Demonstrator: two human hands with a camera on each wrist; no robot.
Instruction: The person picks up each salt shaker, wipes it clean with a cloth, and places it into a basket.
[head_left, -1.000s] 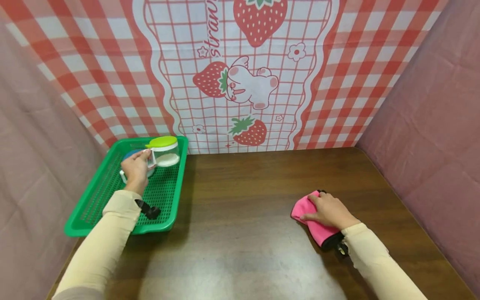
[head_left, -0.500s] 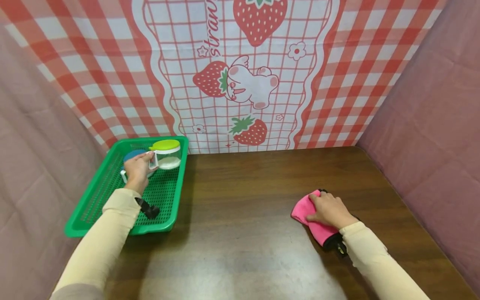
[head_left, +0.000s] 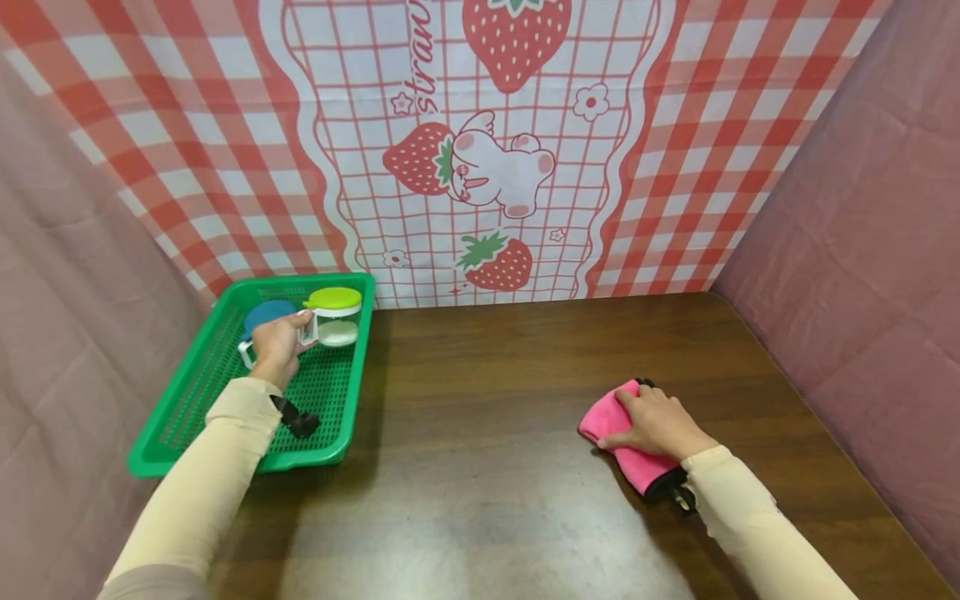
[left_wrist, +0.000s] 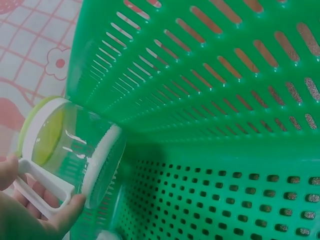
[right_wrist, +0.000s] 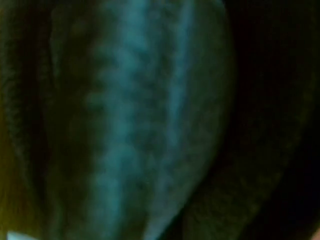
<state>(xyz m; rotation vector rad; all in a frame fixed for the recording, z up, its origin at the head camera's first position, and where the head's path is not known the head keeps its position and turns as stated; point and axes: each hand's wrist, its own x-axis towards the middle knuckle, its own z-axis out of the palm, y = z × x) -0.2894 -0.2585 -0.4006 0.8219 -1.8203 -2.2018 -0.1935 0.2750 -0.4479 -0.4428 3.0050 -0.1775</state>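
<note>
In the head view my left hand [head_left: 277, 342] reaches into the green plastic basket [head_left: 348, 417] and grips the white handle of a clear seasoning jar [head_left: 337, 325]. The jar has a yellow-green lid and a white layer at its bottom. In the left wrist view, fingers and thumb close round that handle while the jar [left_wrist: 75, 145] stands near the basket wall. A blue-lidded container [head_left: 268, 313] with a white handle sits left of it, partly behind my hand. My right hand [head_left: 660, 423] grips a folded pink cloth [head_left: 611, 417] with black edging on the table; dark, blurred fabric fills the right wrist view.
The brown wooden table [head_left: 480, 417] carries the basket at its left. Behind stands a red-and-white checked curtain [head_left: 660, 208] with strawberries. Pink fabric walls [head_left: 862, 250] close off both sides.
My left hand has brought the jar down and slightly right, lower inside the basket. More of the blue lid shows now. The right hand and cloth have barely moved.
</note>
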